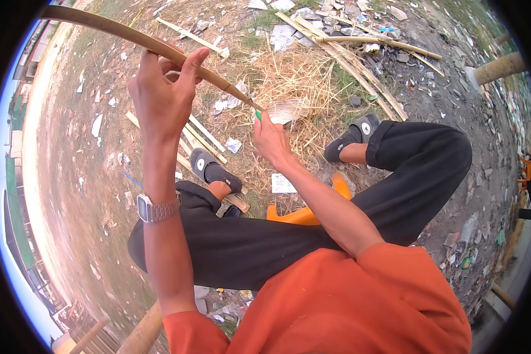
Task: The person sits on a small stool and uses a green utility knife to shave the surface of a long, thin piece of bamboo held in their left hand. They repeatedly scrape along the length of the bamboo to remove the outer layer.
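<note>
A long, narrow bamboo strip [119, 30] slants from the upper left down to the middle of the view. My left hand [164, 94] is raised and closed around it partway along, thumb on the near side. At the strip's lower end, my right hand [271, 140] grips a small tool by its green handle [258, 114]. The tool's working end meets the strip there, but it is too small to make out. Beneath the right hand lies a heap of pale straw-like shavings [295, 74].
I sit on an orange plastic stool [301, 216], legs spread. Long split bamboo pieces [360, 71] lie beyond my right foot; shorter strips [203, 138] lie beside my left foot. Litter and rubble cover the ground. A thick bamboo pole [500, 68] stands at the right.
</note>
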The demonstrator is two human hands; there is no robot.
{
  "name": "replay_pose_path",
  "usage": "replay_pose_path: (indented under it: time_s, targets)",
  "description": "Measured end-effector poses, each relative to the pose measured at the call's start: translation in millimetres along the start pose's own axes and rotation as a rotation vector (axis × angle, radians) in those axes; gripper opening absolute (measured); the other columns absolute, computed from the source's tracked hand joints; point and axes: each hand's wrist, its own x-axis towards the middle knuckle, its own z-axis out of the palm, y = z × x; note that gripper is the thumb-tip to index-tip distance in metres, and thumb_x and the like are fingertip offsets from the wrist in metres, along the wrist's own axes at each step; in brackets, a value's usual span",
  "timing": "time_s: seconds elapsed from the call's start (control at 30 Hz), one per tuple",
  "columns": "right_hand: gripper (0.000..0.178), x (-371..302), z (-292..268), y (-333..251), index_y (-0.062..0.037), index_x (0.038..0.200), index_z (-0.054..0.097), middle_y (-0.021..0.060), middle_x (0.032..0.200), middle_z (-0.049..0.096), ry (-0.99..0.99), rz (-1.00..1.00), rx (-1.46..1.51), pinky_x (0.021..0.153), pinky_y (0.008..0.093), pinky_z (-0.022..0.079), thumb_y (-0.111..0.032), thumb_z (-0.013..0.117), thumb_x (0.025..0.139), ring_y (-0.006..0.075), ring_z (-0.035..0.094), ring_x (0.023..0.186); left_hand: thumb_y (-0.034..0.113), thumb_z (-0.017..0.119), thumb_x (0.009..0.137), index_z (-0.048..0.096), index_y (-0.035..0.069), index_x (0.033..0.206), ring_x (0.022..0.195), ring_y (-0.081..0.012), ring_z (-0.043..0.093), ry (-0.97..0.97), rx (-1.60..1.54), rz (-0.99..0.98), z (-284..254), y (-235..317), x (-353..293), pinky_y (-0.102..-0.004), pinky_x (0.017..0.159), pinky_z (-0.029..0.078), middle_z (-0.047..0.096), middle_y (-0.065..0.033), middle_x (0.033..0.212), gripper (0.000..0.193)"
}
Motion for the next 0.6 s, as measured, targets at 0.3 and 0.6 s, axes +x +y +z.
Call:
replay_pose_path:
  time_s: [0.3,0.6]
  targets:
    - [0.025,5,-9,-6,-0.0028,0.098,0.044,0.0307,0.073,0.059,-0.023,-0.022,-0.022,0.067,0.0551,0.047,-0.027,0.039,0.095,0.0479,0.059,0.071,0.019,0.069,0.084,0.05,-0.001,0.095,0.073,-0.0212,0.069,0.025,-0.049,-0.066,-3,-1,-1,-0.0255,0.057,0.056,0.067,-0.0177,0.081,0.03]
    - [0.029,18,3,39,-0.0012,0.11,0.046,0.0318,0.08,0.061,-0.126,0.048,-0.084,0.071,0.0538,0.049,-0.024,0.036,0.095,0.0475,0.061,0.08,0.014,0.068,0.085,0.047,-0.002,0.094,0.076,-0.0208,0.068,0.004,-0.046,-0.02,-4,-3,1,-0.0294,0.062,0.06,0.065,-0.0165,0.081,0.028]
